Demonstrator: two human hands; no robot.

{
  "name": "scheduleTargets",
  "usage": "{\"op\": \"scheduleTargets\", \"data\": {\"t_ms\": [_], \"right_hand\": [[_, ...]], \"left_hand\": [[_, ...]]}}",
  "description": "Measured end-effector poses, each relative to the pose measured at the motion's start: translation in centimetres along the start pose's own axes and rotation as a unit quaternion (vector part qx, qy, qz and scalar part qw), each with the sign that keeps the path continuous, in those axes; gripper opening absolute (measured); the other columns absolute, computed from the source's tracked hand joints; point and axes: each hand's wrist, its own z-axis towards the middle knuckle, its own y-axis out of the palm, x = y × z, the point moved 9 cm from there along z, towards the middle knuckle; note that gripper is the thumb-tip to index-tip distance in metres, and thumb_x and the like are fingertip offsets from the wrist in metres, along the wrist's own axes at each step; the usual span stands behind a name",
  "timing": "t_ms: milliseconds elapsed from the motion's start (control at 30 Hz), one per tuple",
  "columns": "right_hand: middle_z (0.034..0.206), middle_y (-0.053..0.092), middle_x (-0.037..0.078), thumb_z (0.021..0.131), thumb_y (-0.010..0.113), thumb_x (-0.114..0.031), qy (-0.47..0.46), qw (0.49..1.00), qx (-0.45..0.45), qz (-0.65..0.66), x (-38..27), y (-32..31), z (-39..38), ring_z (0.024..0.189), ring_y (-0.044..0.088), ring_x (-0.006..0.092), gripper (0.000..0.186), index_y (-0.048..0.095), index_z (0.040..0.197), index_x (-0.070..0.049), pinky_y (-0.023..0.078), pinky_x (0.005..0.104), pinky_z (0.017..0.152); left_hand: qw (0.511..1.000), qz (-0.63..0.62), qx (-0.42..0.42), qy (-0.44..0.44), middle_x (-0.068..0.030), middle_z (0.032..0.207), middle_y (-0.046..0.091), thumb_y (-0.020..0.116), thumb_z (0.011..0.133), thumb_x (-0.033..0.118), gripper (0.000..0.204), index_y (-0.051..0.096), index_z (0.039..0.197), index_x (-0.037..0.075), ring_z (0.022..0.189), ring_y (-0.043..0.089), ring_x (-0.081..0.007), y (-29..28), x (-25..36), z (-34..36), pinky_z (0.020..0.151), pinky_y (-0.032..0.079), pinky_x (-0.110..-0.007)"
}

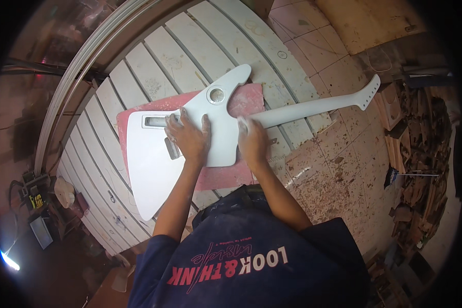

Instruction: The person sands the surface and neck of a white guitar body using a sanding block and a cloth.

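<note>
A white-coated electric guitar body (156,187) with an angular outline lies flat, its slim white neck (308,109) reaching to the right. A ring-edged round recess (217,95) and a long cavity (155,121) are cut into the body. My left hand (190,139) rests on the body beside the long cavity, fingers spread and pale with dust. Close to where neck meets body, my right hand (253,141) has its fingers curled together against the white edge. Whatever those dusty fingers hold, if anything, is hidden.
Beneath the guitar is a pink-red sheet (222,178) on a pale slatted table (100,133). Stained tiles (333,169) cover the floor to the right, with stacked wood scraps (426,200) beyond. A bright lamp (10,261) glows at the lower left.
</note>
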Motion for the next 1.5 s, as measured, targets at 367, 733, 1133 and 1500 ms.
{"op": "scheduleTargets", "data": {"t_ms": [367,733,1133,1500], "right_hand": [[0.103,0.074,0.021,0.098,0.066,-0.024,0.007,0.997,-0.078,0.020,2.0,-0.5,-2.9,0.097,0.070,0.0396,0.022,0.073,0.106,-0.004,0.054,0.0485,0.084],[0.102,0.074,0.024,0.098,0.067,-0.018,0.088,0.982,-0.085,0.147,6.9,-9.8,1.0,0.099,0.073,0.0382,0.027,0.070,0.115,0.002,0.055,0.0430,0.085],[0.105,0.074,0.021,0.096,0.069,-0.022,0.114,0.953,-0.181,0.213,10.5,-10.8,2.0,0.097,0.073,0.0329,0.035,0.067,0.120,0.003,0.054,0.0413,0.088],[0.112,0.073,0.022,0.089,0.074,-0.017,0.012,0.947,-0.292,0.134,10.8,-11.7,4.5,0.102,0.073,0.0291,0.049,0.061,0.131,0.006,0.058,0.0392,0.087]], "left_hand": [[1.000,0.015,0.005,-0.017,-0.0361,0.153,0.035,0.061,0.098,0.054,0.079,0.046,0.151,-0.003,0.148,0.027,-0.0513,-0.2,-0.6,-0.3,0.122,0.015,-0.065],[0.992,0.031,-0.072,0.096,-0.0308,0.168,0.020,0.069,0.081,0.073,0.115,0.029,0.163,0.004,0.158,0.010,-0.0485,2.0,6.2,-5.0,0.125,0.005,-0.065],[0.998,0.033,-0.037,-0.042,-0.0277,0.169,0.021,0.065,0.093,0.052,0.086,0.035,0.162,0.008,0.157,0.011,-0.0505,3.5,8.2,-3.2,0.125,0.008,-0.067],[0.995,0.024,-0.063,0.072,-0.0242,0.171,0.023,0.061,0.098,0.049,0.081,0.034,0.163,0.009,0.158,0.018,-0.0455,3.7,10.9,-11.1,0.124,0.013,-0.066]]}}
